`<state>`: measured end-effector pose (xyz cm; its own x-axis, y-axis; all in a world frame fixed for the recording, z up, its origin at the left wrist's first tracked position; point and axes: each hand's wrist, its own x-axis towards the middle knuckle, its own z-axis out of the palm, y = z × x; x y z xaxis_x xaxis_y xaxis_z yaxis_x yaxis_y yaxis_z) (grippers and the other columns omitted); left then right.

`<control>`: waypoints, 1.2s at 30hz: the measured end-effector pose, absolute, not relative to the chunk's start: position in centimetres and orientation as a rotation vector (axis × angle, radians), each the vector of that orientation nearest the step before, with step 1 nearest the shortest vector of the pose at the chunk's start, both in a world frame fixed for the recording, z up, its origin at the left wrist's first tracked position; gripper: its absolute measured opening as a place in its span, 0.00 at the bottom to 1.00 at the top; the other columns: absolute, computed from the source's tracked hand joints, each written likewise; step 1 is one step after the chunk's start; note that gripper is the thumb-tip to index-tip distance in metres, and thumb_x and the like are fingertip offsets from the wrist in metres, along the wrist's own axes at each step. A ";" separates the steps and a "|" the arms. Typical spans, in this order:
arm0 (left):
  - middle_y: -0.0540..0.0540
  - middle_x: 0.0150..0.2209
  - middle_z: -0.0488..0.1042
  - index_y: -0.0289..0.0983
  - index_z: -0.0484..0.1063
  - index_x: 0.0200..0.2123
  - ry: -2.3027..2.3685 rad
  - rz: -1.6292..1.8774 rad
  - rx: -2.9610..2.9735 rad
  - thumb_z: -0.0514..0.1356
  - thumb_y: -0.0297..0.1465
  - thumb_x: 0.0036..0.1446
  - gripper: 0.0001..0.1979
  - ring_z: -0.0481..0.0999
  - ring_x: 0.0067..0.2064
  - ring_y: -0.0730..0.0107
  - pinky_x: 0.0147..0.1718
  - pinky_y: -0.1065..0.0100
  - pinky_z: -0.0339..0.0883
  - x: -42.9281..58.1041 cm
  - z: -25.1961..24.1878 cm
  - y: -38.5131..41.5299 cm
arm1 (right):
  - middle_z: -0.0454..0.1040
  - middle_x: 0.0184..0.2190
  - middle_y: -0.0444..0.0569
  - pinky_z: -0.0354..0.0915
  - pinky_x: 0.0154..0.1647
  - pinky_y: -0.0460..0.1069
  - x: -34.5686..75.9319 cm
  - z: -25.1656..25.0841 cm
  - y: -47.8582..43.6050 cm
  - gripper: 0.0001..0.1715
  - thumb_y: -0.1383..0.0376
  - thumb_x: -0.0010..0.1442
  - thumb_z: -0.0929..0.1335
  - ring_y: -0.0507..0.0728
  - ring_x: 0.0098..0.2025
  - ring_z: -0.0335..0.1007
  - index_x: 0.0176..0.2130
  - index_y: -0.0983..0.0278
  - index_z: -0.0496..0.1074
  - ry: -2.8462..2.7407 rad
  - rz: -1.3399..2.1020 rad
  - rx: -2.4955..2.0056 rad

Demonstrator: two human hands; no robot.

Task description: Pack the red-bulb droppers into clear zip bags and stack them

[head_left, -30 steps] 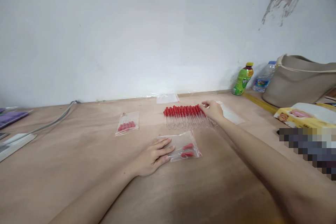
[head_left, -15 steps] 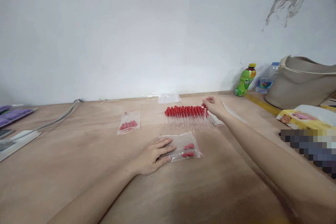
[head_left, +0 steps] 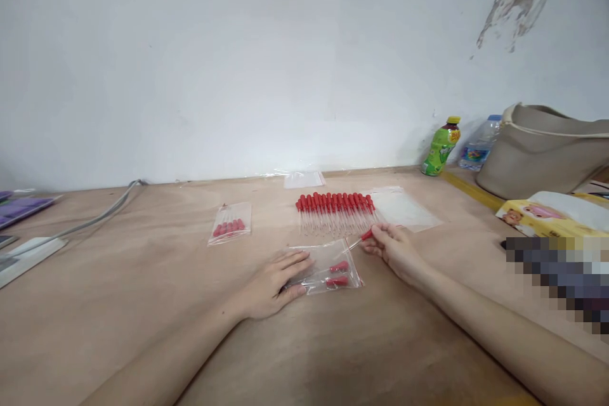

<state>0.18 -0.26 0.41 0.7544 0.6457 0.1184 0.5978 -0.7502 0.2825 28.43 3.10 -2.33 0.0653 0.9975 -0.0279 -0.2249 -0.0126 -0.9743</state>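
Zip bag (head_left: pixel 333 261) is pinned flat by spread left hand (head_left: pixel 278 279); dropper (head_left: pixel 362 238), pinched in right hand (head_left: pixel 396 252), is best fed tip-first.

Both bare forearms reach forward and angle in toward each other. The left grip (head_left: pixel 276 282) lies palm down, wrist low, its fingers stretched flat, close together and pointing right. The right grip (head_left: pixel 397 250) sits just to the right of it, not touching. Its fingers are curled in, with thumb and fingertips pinched tight toward the left, and its forearm runs long and straight behind.
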 end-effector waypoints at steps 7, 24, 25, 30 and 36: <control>0.48 0.60 0.51 0.44 0.48 0.59 0.959 0.348 2.718 0.48 0.38 0.61 0.24 0.51 0.60 0.63 0.56 0.57 0.47 0.1 0.3 -0.2 | 0.68 0.22 0.42 0.59 0.26 0.45 28.5 -2.0 2.1 0.15 0.57 0.45 0.70 0.48 0.24 0.62 0.30 0.66 0.67 -1.690 1.227 -1.122; 0.48 0.60 0.50 0.44 0.48 0.59 0.964 0.314 2.747 0.47 0.38 0.61 0.24 0.49 0.60 0.64 0.57 0.57 0.46 0.1 0.3 -0.2 | 0.73 0.26 0.46 0.61 0.26 0.46 25.6 -2.0 1.3 0.16 0.54 0.49 0.66 0.51 0.26 0.67 0.31 0.65 0.71 -1.766 1.319 -1.089; 0.48 0.60 0.50 0.44 0.48 0.59 0.966 0.314 2.745 0.47 0.38 0.61 0.24 0.49 0.60 0.63 0.57 0.57 0.45 0.1 0.2 -0.2 | 0.73 0.26 0.47 0.62 0.27 0.46 25.4 -2.2 1.3 0.17 0.54 0.48 0.67 0.52 0.27 0.67 0.31 0.65 0.71 -1.732 1.309 -1.099; 0.47 0.60 0.51 0.43 0.49 0.59 0.963 0.336 2.734 0.48 0.38 0.61 0.24 0.49 0.60 0.63 0.57 0.58 0.45 0.1 0.1 -0.1 | 0.74 0.27 0.47 0.64 0.31 0.48 25.2 -2.2 1.1 0.16 0.54 0.48 0.66 0.54 0.30 0.69 0.31 0.64 0.72 -1.735 1.300 -1.049; 0.48 0.60 0.50 0.45 0.50 0.59 0.944 0.353 2.723 0.48 0.37 0.61 0.23 0.49 0.60 0.61 0.57 0.55 0.46 0.0 -0.1 0.0 | 0.74 0.28 0.46 0.63 0.31 0.48 26.0 -1.4 1.4 0.15 0.56 0.49 0.65 0.52 0.29 0.68 0.31 0.64 0.71 -1.789 1.259 -1.097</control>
<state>-0.05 0.02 -0.10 0.7625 0.6298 0.1481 0.5725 -0.7634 0.2989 26.01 1.42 -1.39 -0.4135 0.9085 0.0600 0.2502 0.1767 -0.9519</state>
